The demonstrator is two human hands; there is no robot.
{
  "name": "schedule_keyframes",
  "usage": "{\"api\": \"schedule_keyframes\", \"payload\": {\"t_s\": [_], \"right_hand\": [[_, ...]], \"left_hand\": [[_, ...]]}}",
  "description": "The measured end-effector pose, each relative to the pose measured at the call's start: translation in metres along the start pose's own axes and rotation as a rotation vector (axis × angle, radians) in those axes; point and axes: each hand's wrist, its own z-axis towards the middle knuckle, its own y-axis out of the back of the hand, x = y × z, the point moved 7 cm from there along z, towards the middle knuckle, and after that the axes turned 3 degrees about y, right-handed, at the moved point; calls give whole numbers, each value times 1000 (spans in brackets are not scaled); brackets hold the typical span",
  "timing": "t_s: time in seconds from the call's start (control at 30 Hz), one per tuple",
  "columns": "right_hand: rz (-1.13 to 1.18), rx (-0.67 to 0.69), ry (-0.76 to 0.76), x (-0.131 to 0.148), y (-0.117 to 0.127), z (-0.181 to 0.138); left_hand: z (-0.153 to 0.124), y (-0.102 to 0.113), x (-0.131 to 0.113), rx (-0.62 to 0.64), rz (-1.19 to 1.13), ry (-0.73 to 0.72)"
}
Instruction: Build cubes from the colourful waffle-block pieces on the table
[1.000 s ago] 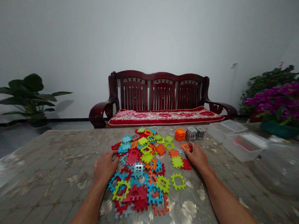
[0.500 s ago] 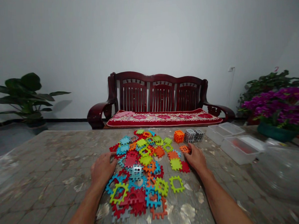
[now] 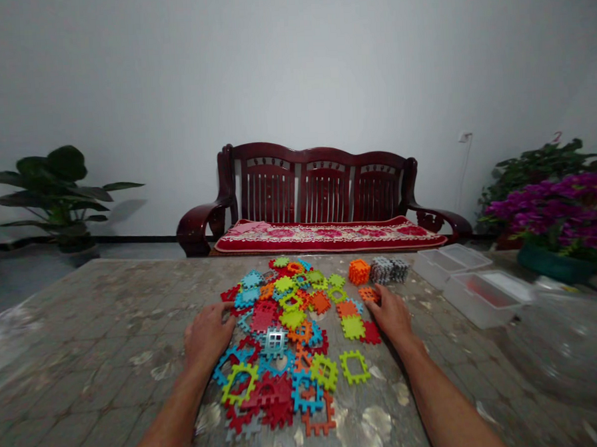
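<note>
A heap of interlocking plastic puzzle tiles (image 3: 263,315) in red, blue, lime green, orange and grey lies spread before me. My left hand (image 3: 209,331) rests at the heap's left edge, its fingers loosely extended by the red and blue tiles. On the right, my right hand (image 3: 390,313) has its thumb and fingers on an orange puzzle tile (image 3: 367,294) with cut-outs. Close to that hand lie a red tile (image 3: 371,332), a lime green tile (image 3: 352,327) and an orange tile (image 3: 346,310). A lime green frame tile (image 3: 355,367) sits nearer me.
Behind my right hand stand an orange tile stack (image 3: 359,271) and grey tile stacks (image 3: 388,270). Clear plastic boxes (image 3: 475,301) and a crumpled clear bag (image 3: 569,343) occupy the table's right side. Potted purple flowers (image 3: 563,209) stand beyond; a wooden bench (image 3: 321,189) is behind the table.
The orange tile at my right fingertips has shifted slightly left and away from me. My left hand stays by the heap. The whole view has drifted a little.
</note>
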Motion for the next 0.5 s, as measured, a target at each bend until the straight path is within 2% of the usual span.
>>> {"api": "schedule_keyframes", "payload": {"t_s": [0.1, 0.2, 0.37, 0.5], "right_hand": [[126, -95, 110, 10, 6, -1], [324, -125, 219, 29, 7, -7], [501, 3, 338, 64, -12, -22], [617, 107, 376, 87, -24, -32]], "left_hand": [[-1, 1, -1, 2, 1, -2], [0, -1, 0, 21, -2, 7], [1, -2, 1, 20, -2, 6], [-1, 0, -1, 12, -1, 16]]}}
